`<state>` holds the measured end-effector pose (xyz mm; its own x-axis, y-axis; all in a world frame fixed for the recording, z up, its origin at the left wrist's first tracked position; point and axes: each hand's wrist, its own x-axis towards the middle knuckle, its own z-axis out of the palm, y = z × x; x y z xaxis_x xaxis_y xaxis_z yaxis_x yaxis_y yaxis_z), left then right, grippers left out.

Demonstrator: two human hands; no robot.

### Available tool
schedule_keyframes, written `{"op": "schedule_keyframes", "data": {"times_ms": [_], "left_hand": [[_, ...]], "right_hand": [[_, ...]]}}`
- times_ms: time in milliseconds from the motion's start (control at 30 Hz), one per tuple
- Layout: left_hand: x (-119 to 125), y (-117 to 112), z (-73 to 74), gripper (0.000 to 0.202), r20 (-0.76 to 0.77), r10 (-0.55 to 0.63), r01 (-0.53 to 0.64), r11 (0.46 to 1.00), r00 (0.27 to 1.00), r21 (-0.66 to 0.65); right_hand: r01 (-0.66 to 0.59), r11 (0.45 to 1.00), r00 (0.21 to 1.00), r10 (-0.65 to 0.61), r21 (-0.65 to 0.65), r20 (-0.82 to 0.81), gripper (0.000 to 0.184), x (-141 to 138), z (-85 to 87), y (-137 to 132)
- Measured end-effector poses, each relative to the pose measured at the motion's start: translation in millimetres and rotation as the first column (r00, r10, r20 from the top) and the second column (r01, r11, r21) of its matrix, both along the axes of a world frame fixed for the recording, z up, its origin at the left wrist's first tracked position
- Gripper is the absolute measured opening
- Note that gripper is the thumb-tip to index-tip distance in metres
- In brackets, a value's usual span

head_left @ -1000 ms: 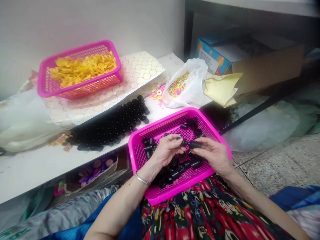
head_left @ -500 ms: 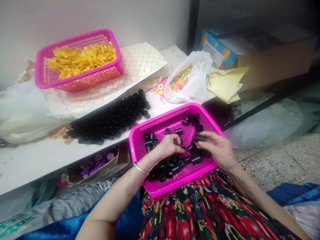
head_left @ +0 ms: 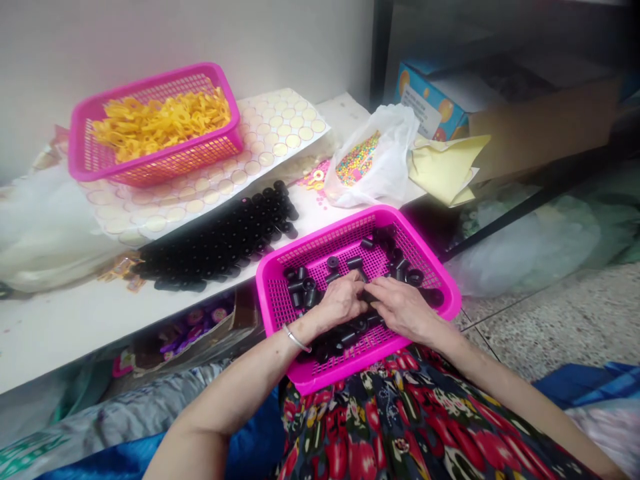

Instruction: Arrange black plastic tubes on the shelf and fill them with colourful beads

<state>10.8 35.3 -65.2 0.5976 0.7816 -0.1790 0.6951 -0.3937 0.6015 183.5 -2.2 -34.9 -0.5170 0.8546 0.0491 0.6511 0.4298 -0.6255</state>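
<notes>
My left hand (head_left: 344,298) and my right hand (head_left: 401,305) meet over the middle of a bright pink plastic basket (head_left: 273,260) on my lap. The fingers of both are closed and curled together around a small black plastic cylinder (head_left: 369,297), mostly hidden by the fingertips. Loose black cylinders of the same kind lie scattered in the basket, some on their sides, such as one (head_left: 355,263) just beyond my hands. One stands on end (head_left: 333,263), showing its round top.
On the white table (head_left: 45,333) stand tight rows of black cylinders (head_left: 220,233). Behind them, a pink basket (head_left: 150,167) of yellow plastic pieces rests on a sheet of round stickers (head_left: 280,127). A white bag (head_left: 395,153) holds coloured beads. A cardboard box (head_left: 540,147) is at right.
My right hand has moved left from the basket's right side to meet my left hand. My left hand has shifted little. The view has moved slightly.
</notes>
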Motion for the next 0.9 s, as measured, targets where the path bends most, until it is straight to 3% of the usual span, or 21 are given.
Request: {"op": "schedule_keyframes", "data": {"times_ms": [167, 300, 367, 467, 700, 900], "left_hand": [[-4, -1, 0.3, 0.022, 0.205, 0.096, -0.072, 0.990, 0.974, -0.122], [-7, -1, 8.8, 0.027, 0.313, 0.161, -0.087, 0.967, 0.936, -0.238], [-8, 0, 13.9, 0.028, 0.352, 0.164, -0.081, 0.968, 0.922, -0.238], [-7, 2, 20.2, 0.026, 0.376, 0.140, -0.055, 0.972, 0.916, -0.229], [-7, 2, 33.7, 0.025, 0.372, 0.137, -0.053, 0.972, 0.918, -0.228], [-9, 3, 41.3, 0.021, 0.369, 0.179, -0.079, 0.960, 0.912, -0.270]], "right_hand": [[0.064, 0.988, 0.960, -0.100, -0.142, -0.261, 0.030, 6, -1.7, 5], [0.138, 0.907, 0.845, -0.317, -0.397, -0.430, 0.028, 14, -1.9, 6], [0.148, 0.878, 0.811, -0.371, -0.455, -0.451, 0.029, 16, -1.1, 5], [0.146, 0.897, 0.806, -0.352, -0.416, -0.476, 0.029, 17, 1.4, 3], [0.165, 0.962, 0.872, -0.246, -0.219, -0.423, 0.029, 15, 9.3, 1], [0.169, 0.951, 0.842, -0.275, -0.258, -0.464, 0.030, 14, 8.0, 0]]}}
